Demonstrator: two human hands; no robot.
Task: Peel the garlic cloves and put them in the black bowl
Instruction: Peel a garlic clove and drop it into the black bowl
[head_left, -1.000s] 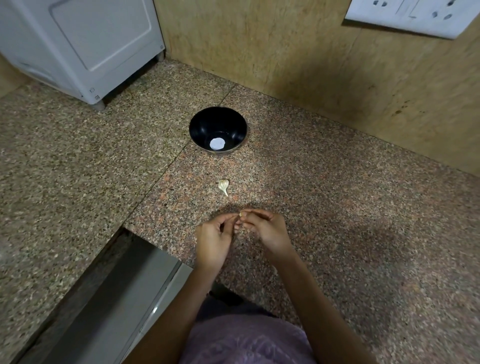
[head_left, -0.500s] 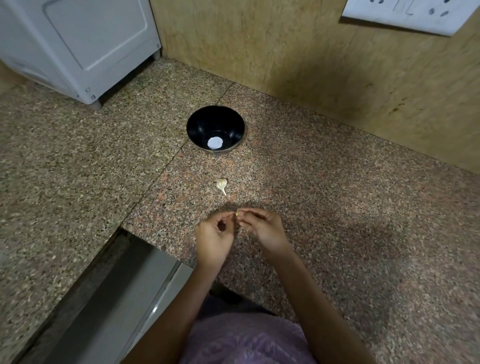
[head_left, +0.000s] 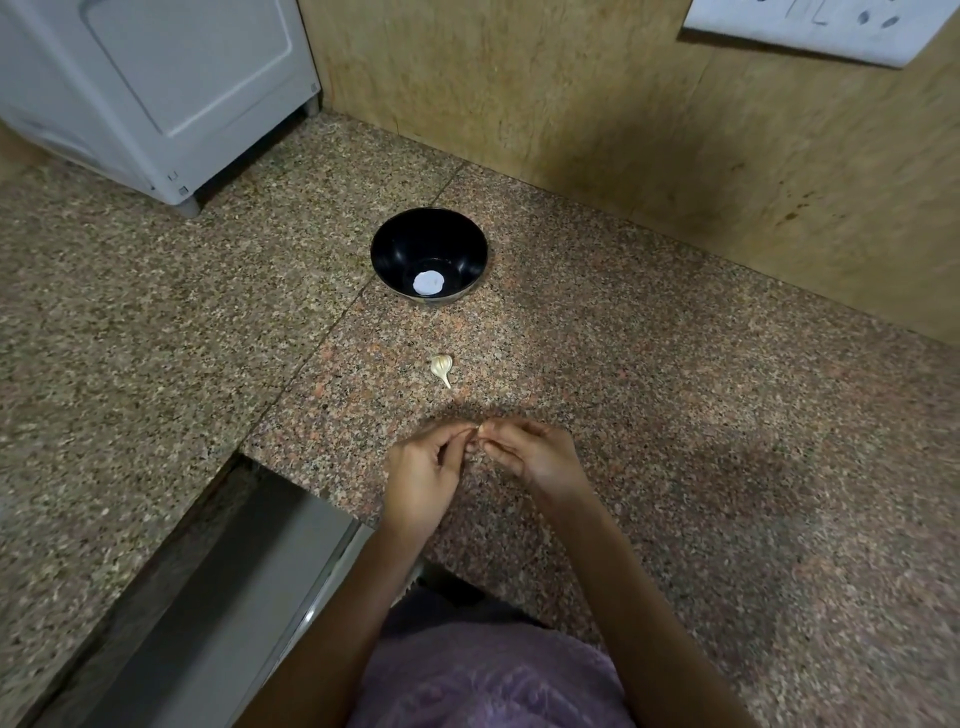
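Note:
A black bowl (head_left: 400, 244) stands on the granite counter, with a white round spot at its bottom and no cloves visible in it. One unpeeled garlic clove (head_left: 441, 368) lies on the counter between the bowl and my hands. My left hand (head_left: 423, 478) and my right hand (head_left: 532, 457) meet fingertip to fingertip just above the counter. Together they pinch a small garlic clove (head_left: 479, 429), of which only a pale sliver shows between the fingers.
A white appliance (head_left: 171, 88) stands at the back left. A wooden wall (head_left: 623, 130) runs behind the bowl, with a white socket panel (head_left: 810, 26) at the top right. A metal edge (head_left: 234, 561) borders the counter at the lower left.
My hands have stayed in place, with only small finger shifts around the pinched clove. The bowl and the loose clove have not moved.

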